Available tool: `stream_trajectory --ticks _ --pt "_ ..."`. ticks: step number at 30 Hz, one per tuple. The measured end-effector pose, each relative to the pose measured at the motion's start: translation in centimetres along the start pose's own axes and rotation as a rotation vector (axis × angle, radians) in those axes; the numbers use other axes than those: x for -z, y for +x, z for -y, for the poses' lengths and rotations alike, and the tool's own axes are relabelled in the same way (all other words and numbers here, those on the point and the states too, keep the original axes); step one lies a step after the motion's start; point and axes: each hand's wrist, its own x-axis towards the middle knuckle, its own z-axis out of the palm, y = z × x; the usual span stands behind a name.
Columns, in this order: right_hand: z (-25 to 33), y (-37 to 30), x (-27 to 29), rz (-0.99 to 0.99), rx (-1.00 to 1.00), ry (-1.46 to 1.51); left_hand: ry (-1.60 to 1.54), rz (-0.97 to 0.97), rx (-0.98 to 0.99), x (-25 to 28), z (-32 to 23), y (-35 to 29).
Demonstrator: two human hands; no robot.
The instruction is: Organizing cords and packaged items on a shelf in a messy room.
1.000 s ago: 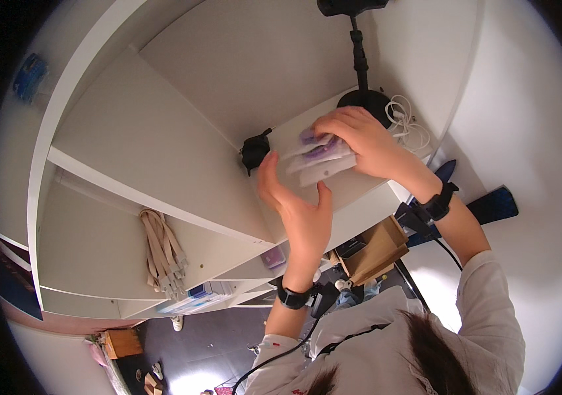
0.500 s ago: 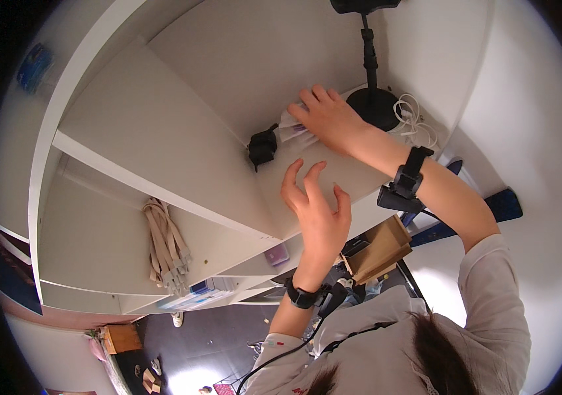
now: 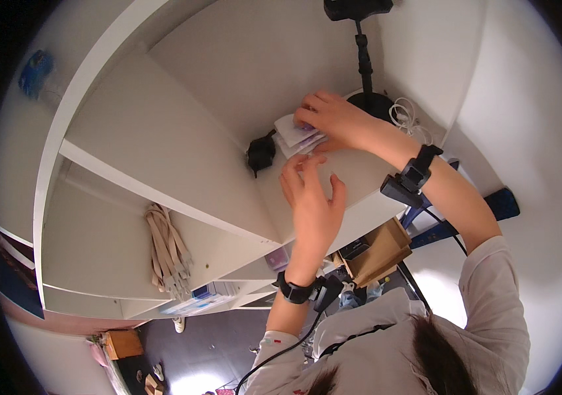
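A small white packet with purple print, soft-looking like a pack of tissues, lies inside the white shelf compartment. The fingers of my right hand curl over its right end, with the thumb lower down, gripping it. Just in front of it is my left hand, its fingers bent and the thumb held apart, holding nothing. Those fingertips come close to the packet's near edge; whether they touch it I cannot tell. A small black pouch-like object sits left of the packet. Each wrist wears a black strap with a small device.
A black stand with a round base rises behind my right hand, beside a coiled white cable. Beige lanyards hang over the lower left compartment. An upright white divider separates the compartments. Below stands an open cardboard box.
My right hand has shifted slightly right and down, and more of the packet shows. The left hand's fingers have bent inward and moved closer to the packet.
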Motion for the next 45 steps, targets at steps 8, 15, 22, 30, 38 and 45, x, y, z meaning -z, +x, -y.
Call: stream_trajectory --ticks 8,15,22,30,38,45 --pt "0.4 -0.1 0.6 -0.155 0.043 0.042 0.305 0.196 0.009 -0.9 3.1 1.6" --pt "1.4 -1.5 1.8 0.278 -0.258 0.334 0.339 0.268 0.023 -1.2 3.3 2.8" --pt "1.0 -2.7 1.4 0.216 -0.187 0.328 0.315 0.206 -0.014 -1.0 1.9 3.4" --pt "3.7 -3.7 5.4 0.06 -0.114 0.395 -0.014 0.036 0.04 1.5 0.2 5.3" --pt "6.7 -5.4 5.5 -0.033 -0.087 0.547 -0.168 -0.091 -0.041 3.5 -1.4 3.0" --pt "11.6 -6.2 3.4 0.016 -0.081 0.686 -0.142 -0.032 0.01 7.1 -1.9 -4.1"
